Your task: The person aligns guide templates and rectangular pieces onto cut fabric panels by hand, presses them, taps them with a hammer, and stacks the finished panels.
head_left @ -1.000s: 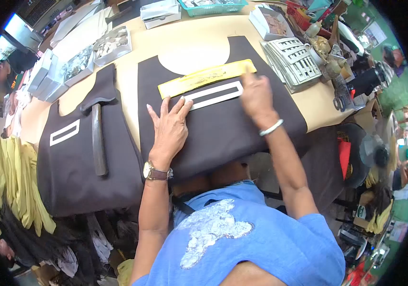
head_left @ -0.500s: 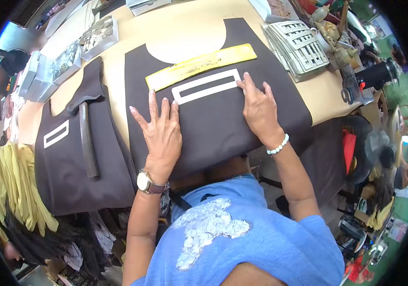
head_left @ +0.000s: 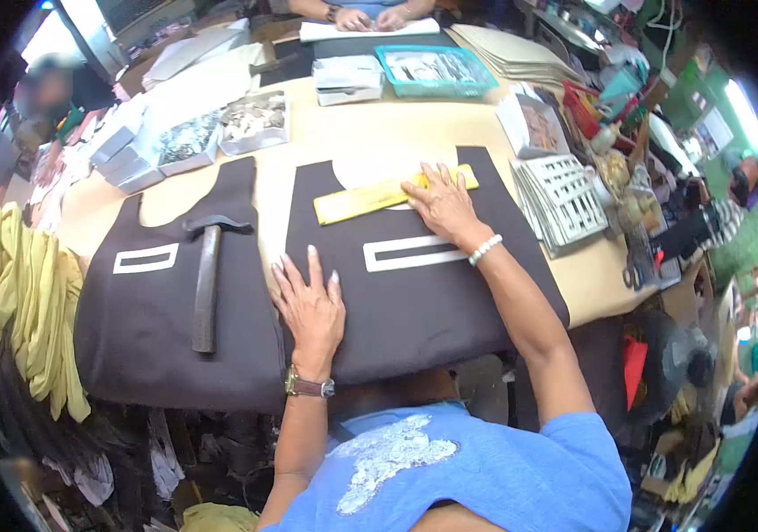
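My left hand (head_left: 310,306) lies with fingers spread on the left edge of the dark fabric piece (head_left: 423,310), holding nothing. My right hand (head_left: 444,206) rests over the right part of a yellow strip (head_left: 357,202), which lies across the fabric below its curved neckline; the fingers are apart on the strip. Below the strip sits a white rectangular frame (head_left: 382,257), its right end partly behind my right wrist. To the left, a second dark piece (head_left: 148,337) carries a smaller white frame (head_left: 145,258) and a hammer (head_left: 208,284).
Boxes of small parts (head_left: 255,121) stand at the back left, with a teal basket (head_left: 437,73) at the back. Stacked white templates (head_left: 561,204) and scissors (head_left: 634,270) are on the right. Yellow cloths (head_left: 20,301) hang at the left. Across the table are another person's hands (head_left: 370,19).
My right hand has moved from the white frame up onto the yellow strip. My left hand has shifted down, away from the strip and frame. The view has tilted up, showing more of the table's far side.
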`<control>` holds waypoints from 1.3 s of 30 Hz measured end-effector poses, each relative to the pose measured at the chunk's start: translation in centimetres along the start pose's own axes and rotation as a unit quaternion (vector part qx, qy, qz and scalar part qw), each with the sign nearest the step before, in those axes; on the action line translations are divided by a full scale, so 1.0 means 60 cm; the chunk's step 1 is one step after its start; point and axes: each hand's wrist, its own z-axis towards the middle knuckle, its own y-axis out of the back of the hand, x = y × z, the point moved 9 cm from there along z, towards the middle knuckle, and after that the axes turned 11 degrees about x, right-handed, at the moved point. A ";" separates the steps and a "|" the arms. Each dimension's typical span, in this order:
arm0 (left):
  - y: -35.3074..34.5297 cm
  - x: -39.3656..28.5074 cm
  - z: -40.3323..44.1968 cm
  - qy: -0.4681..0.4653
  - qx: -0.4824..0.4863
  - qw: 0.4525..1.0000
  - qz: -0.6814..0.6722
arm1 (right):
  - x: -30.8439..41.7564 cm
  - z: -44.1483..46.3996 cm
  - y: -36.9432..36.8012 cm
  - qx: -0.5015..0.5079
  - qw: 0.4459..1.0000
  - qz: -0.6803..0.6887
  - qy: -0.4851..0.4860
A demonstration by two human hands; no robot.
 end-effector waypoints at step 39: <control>0.828 0.345 -0.505 0.103 -0.524 0.804 0.262 | 0.454 -0.200 0.513 -0.015 0.759 0.451 0.469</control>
